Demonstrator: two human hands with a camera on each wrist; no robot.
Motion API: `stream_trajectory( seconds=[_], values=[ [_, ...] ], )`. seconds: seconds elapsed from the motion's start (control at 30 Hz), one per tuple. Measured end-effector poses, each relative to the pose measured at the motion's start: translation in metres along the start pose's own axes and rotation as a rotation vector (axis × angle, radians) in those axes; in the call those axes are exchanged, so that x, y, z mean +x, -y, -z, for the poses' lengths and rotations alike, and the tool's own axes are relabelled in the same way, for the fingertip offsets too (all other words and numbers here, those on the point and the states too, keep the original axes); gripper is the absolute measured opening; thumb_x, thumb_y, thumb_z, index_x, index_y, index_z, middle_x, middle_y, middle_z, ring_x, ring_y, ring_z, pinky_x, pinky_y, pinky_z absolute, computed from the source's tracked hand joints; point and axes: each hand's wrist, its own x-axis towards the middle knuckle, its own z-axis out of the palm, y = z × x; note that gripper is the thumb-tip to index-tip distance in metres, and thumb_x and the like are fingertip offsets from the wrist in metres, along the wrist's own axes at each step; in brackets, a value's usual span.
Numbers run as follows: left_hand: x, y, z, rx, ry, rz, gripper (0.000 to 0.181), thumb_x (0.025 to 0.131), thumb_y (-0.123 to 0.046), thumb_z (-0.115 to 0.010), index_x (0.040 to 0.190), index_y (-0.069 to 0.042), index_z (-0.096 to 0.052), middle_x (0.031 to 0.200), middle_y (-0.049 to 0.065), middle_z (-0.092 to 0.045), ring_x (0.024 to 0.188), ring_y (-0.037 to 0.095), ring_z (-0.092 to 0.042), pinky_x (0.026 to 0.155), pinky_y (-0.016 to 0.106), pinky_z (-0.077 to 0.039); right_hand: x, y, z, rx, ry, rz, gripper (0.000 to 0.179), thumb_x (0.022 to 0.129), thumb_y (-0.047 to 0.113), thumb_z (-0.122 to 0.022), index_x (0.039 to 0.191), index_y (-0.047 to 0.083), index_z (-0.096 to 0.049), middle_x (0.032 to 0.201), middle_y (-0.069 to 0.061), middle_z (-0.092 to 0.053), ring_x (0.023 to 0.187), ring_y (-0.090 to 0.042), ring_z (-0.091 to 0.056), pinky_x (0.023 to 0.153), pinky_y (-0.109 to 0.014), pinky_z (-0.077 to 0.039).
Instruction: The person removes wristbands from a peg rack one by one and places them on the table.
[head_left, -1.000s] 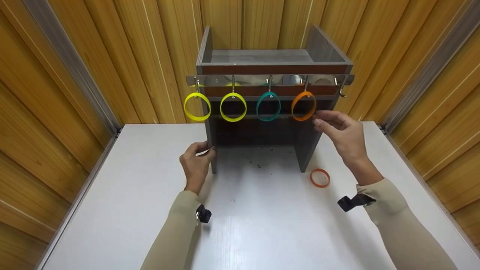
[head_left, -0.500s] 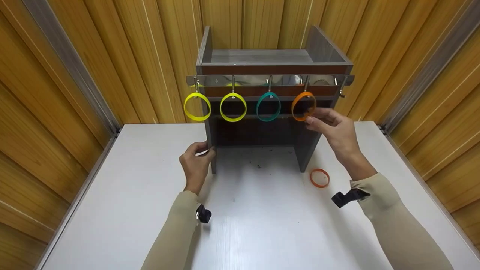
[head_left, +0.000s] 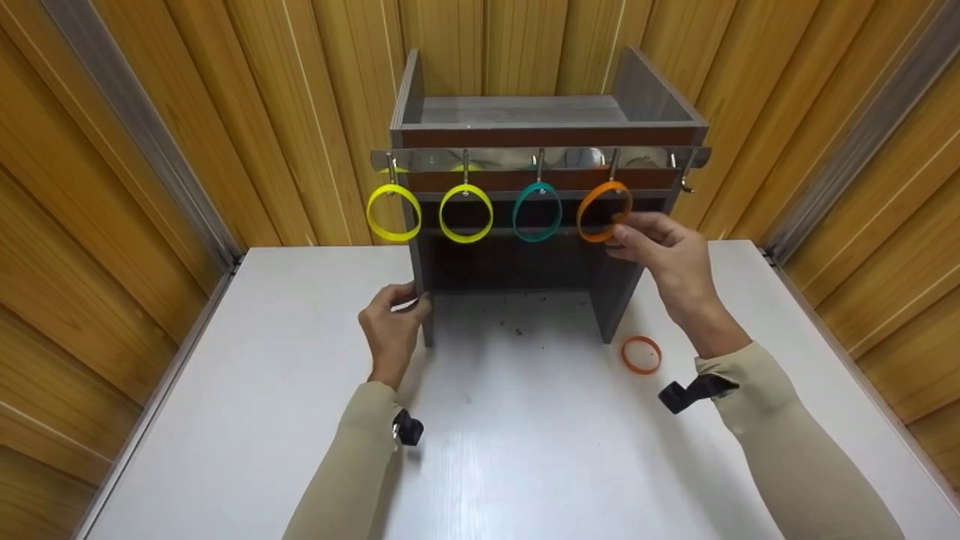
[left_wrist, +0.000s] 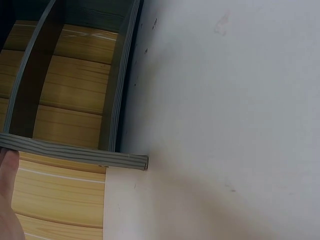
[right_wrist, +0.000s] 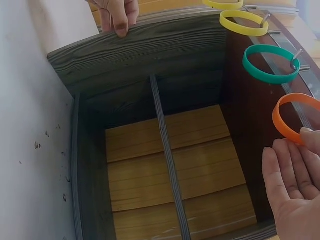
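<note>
My right hand (head_left: pixel 667 259) pinches the lower right edge of an orange wristband (head_left: pixel 580 216) that hangs on a metal hook. In the right wrist view the thumb lies on this orange band (right_wrist: pixel 279 120), with the other fingers below it. To its left hang a teal wristband (head_left: pixel 516 214) and two yellow ones, the inner yellow wristband (head_left: pixel 442 214) and the outer yellow wristband (head_left: pixel 370 214). With thumb and fingers, my left hand (head_left: pixel 391 326) grips the front edge of the left side panel (right_wrist: pixel 170 42) of a grey wooden shelf (head_left: pixel 547 126).
A metal hook rail (head_left: pixel 502 159) runs across the shelf front; its rightmost hook (head_left: pixel 687 181) carries no band. An orange-red wristband (head_left: pixel 624 361) lies on the white table (head_left: pixel 510 450) by the shelf's right leg. Wood-patterned walls (head_left: pixel 315 112) stand behind and at both sides.
My right hand has moved left from beside the orange wristband and taken hold of it. The band's lower part has swung slightly left. My left hand stays on the side panel.
</note>
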Motion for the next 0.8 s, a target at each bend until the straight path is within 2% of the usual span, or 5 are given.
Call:
stream_trajectory(
  seconds=[0.27,0.5,0.8],
  values=[
    [0.0,0.001,0.003,0.005,0.005,0.003,0.02,0.082,0.007,-0.085,0.099,0.002,-0.078,0.097,0.01,-0.078,0.093,0.023,-0.077,0.08,0.027,-0.066,-0.001,0.008,-0.006,0.079,-0.06,0.032,0.022,0.098,0.001,-0.075,0.118,-0.007,-0.071,0.107,-0.012,-0.078,0.092,-0.024,-0.078,0.091,-0.036,-0.064],
    [0.0,0.002,0.006,0.006,-0.001,-0.024,0.02,0.081,0.009,-0.085,0.098,0.002,-0.078,0.096,0.011,-0.078,0.092,0.026,-0.078,0.079,0.03,-0.066,-0.002,0.018,-0.011,0.119,-0.089,0.088,0.02,0.099,-0.001,-0.073,0.118,-0.007,-0.072,0.108,-0.015,-0.076,0.094,-0.025,-0.077,0.091,-0.036,-0.064],
    [0.001,0.003,0.008,-0.001,-0.003,-0.028,0.021,0.08,0.01,-0.085,0.098,0.003,-0.077,0.096,0.012,-0.078,0.092,0.027,-0.078,0.079,0.035,-0.067,-0.011,0.033,-0.01,0.168,-0.077,0.147,0.022,0.1,-0.002,-0.071,0.12,-0.01,-0.07,0.11,-0.019,-0.073,0.097,-0.028,-0.077,0.095,-0.037,-0.062]
  ],
)
